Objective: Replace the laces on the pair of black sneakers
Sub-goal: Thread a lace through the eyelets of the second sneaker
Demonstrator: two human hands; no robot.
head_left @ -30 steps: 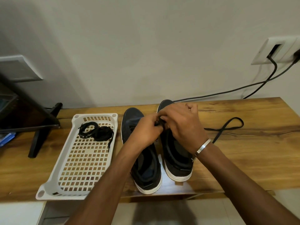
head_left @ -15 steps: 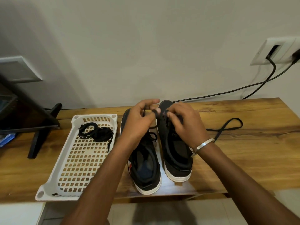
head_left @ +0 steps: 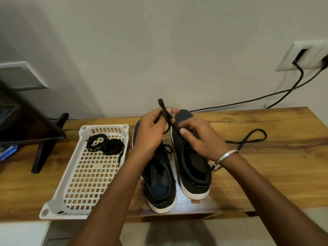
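Two black sneakers stand side by side at frame centre on a wooden table [head_left: 266, 174], toes toward the wall: left shoe [head_left: 160, 185], right shoe [head_left: 193, 167]. Left hand [head_left: 150, 134] pinches a black lace [head_left: 164, 110], pulled up above the toes; the lace runs down to the right shoe. Right hand [head_left: 200, 137] rests over the right shoe's eyelets, fingers curled, index and thumb at the lace. The lace's other end loops on the table at right [head_left: 252, 139]. White basket [head_left: 95, 167], left of the shoes, holds a bundle of laces [head_left: 104, 144]. Bracelet [head_left: 227, 155] on right wrist.
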